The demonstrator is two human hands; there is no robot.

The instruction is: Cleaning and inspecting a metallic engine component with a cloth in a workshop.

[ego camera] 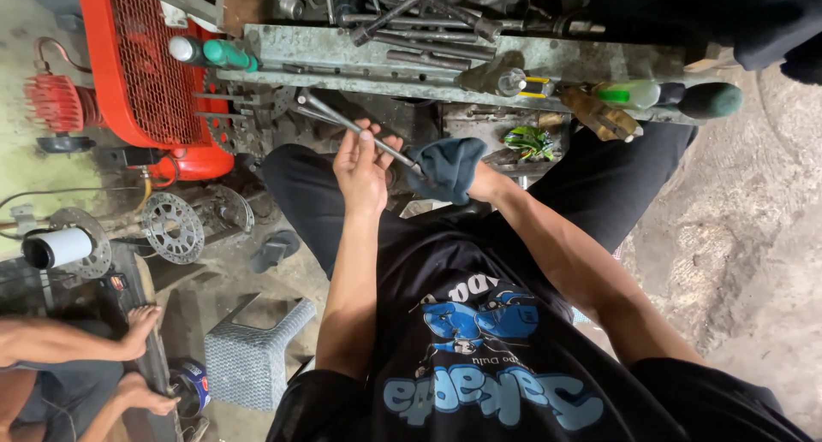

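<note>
My left hand (pixel 361 170) pinches a long thin grey metal rod (pixel 355 127), which runs toward ten o'clock. At three o'clock of it, my right hand (pixel 479 181) grips a dark blue cloth rag (pixel 447 166) around the rod's lower end

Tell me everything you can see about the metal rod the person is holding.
The metal rod is long, thin and grey, with a dull steel look. It lies at a slant, its upper end toward the cluttered workbench, where it seems to fork or meet a second bar; that part is unclear. The left hand pinches it about midway between the fingers. Its lower end runs into a dark blue-green rag bunched around the right hand, which hides the tip. It hangs above the person's lap.
</note>
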